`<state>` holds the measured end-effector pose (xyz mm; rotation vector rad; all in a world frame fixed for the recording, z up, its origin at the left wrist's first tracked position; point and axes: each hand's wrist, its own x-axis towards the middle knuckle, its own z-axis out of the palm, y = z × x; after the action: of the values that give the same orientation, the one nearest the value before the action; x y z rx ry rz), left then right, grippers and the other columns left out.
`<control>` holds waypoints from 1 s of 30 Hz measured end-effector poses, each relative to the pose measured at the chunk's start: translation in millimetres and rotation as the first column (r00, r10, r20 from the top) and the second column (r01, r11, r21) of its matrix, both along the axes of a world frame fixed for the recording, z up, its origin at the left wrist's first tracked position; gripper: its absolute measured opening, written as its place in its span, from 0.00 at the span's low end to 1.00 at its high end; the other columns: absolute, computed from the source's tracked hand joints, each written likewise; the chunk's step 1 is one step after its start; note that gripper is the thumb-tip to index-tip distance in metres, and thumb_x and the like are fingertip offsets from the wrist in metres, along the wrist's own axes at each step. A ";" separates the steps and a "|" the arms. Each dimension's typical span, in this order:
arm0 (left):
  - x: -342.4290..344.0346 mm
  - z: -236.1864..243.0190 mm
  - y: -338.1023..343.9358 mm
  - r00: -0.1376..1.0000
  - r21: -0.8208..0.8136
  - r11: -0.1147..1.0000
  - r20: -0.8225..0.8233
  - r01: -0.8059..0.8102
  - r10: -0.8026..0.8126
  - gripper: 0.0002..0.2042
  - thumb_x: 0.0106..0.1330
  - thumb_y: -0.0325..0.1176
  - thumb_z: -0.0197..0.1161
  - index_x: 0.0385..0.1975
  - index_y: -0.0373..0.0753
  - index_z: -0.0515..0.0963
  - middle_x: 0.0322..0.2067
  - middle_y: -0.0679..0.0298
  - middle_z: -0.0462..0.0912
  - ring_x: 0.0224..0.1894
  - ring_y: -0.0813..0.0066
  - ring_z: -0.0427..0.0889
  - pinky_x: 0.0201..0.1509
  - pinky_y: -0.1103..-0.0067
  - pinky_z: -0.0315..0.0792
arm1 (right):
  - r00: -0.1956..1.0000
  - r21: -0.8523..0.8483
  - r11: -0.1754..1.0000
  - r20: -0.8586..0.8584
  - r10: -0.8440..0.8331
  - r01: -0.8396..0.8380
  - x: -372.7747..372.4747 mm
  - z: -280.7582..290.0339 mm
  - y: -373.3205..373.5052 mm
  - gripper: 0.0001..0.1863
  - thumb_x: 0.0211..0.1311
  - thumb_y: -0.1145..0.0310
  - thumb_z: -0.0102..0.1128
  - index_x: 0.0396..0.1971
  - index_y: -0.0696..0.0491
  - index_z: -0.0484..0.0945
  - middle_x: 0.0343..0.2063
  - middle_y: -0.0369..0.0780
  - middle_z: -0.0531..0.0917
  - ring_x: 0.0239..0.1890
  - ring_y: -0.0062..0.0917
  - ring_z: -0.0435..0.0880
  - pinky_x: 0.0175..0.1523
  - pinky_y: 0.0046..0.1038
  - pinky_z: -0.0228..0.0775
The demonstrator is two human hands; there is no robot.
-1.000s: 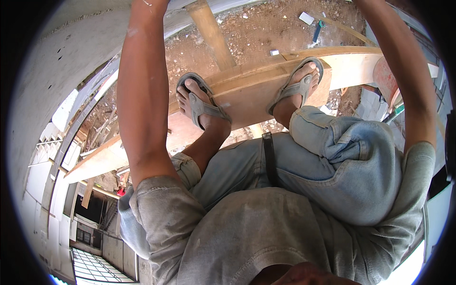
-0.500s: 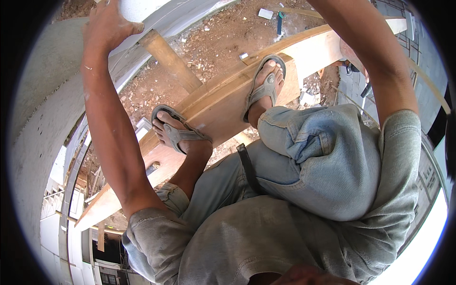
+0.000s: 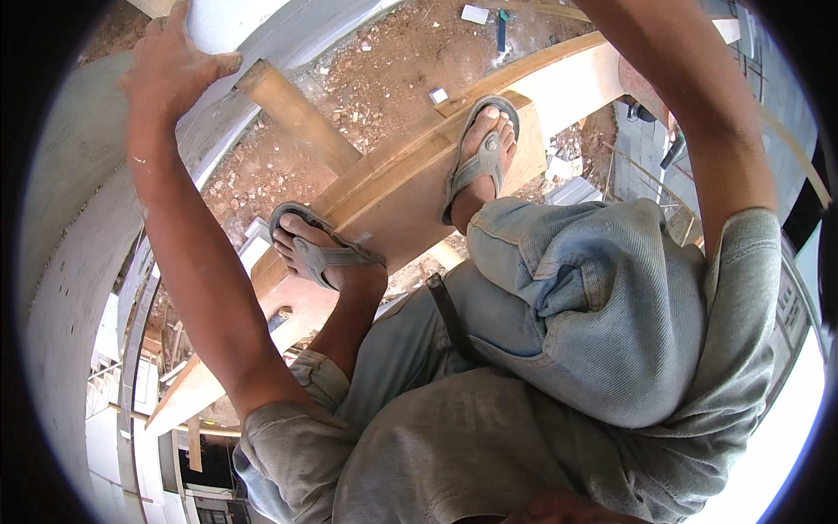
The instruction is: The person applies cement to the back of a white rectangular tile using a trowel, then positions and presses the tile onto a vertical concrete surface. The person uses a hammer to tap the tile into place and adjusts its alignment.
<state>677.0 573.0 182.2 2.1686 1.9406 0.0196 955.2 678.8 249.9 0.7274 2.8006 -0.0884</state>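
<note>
My left hand (image 3: pixel 175 70) reaches up to the top left, its thumb stretched out and apart from the other fingers. It is against the near left side of a smooth white block (image 3: pixel 234 24), cut off by the upper edge; the farther fingertips are partly hidden. My right forearm (image 3: pixel 668 61) runs out past the top edge, so my right hand and whatever it touches are out of sight. Both my sandalled feet (image 3: pixel 489 153) stand on a narrow wooden plank (image 3: pixel 401 223), one at each side of its middle.
A grey plastered wall (image 3: pixel 74 218) curves along the left. One wooden beam (image 3: pixel 301 118) runs between wall and plank. Below lies reddish rubble-strewn ground (image 3: pixel 384 83) with a blue-handled tool (image 3: pixel 502 33) and a small white piece (image 3: pixel 475 14). A pinkish rounded shape (image 3: pixel 642 83) is partly behind my right arm.
The whole view has shifted a little, so the wall, beam and ground sit farther left. My left hand keeps its place beside the white block. My feet stay on the plank.
</note>
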 end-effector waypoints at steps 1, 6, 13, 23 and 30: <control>-1.1 0.1 -2.2 1.000 0.024 1.000 -0.028 -0.007 0.007 0.52 0.37 0.47 0.79 0.69 0.49 0.61 0.59 0.53 0.73 0.61 0.51 0.72 0.62 0.57 0.66 | 0.999 0.001 1.000 -0.040 0.018 -0.018 2.0 0.0 -1.0 0.57 0.31 0.62 0.77 0.68 0.50 0.56 0.52 0.54 0.73 0.54 0.50 0.73 0.53 0.47 0.75; 9.8 9.3 -9.0 0.997 0.005 0.999 -0.061 -0.048 0.049 0.52 0.36 0.48 0.79 0.69 0.50 0.63 0.59 0.55 0.74 0.62 0.55 0.71 0.60 0.56 0.67 | 1.000 -0.052 0.999 -0.011 -0.008 0.007 -2.7 3.0 -0.2 0.58 0.32 0.63 0.76 0.70 0.49 0.54 0.52 0.54 0.73 0.56 0.49 0.72 0.54 0.45 0.74; 24.2 29.7 -21.1 0.999 0.100 0.995 0.037 -0.016 0.012 0.55 0.30 0.38 0.83 0.66 0.38 0.60 0.58 0.40 0.69 0.62 0.42 0.67 0.65 0.61 0.64 | 0.996 -0.057 0.995 0.053 -0.075 0.078 -1.5 -3.5 1.4 0.59 0.32 0.63 0.76 0.70 0.50 0.53 0.55 0.55 0.71 0.58 0.50 0.70 0.57 0.46 0.72; 41.1 41.9 3.2 0.973 -0.262 0.963 -0.194 0.068 -0.122 0.65 0.37 0.56 0.79 0.71 0.30 0.44 0.62 0.30 0.60 0.65 0.35 0.61 0.68 0.57 0.60 | 0.962 -0.609 0.770 0.271 -0.022 0.189 -51.1 95.0 16.2 0.31 0.51 0.58 0.64 0.54 0.60 0.74 0.42 0.55 0.80 0.52 0.43 0.78 0.54 0.41 0.71; 27.6 51.9 7.2 0.979 -0.493 0.869 -0.198 -0.049 -0.057 0.63 0.51 0.74 0.58 0.73 0.35 0.32 0.70 0.37 0.48 0.71 0.35 0.50 0.72 0.56 0.53 | 0.944 -0.464 0.885 0.304 0.127 0.030 -52.1 -73.1 -104.1 0.22 0.61 0.55 0.52 0.29 0.61 0.83 0.31 0.53 0.85 0.36 0.45 0.85 0.44 0.45 0.76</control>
<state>704.7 580.2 234.1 1.8790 1.7832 -0.6600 903.2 574.6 176.8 0.4950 2.3400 -0.5561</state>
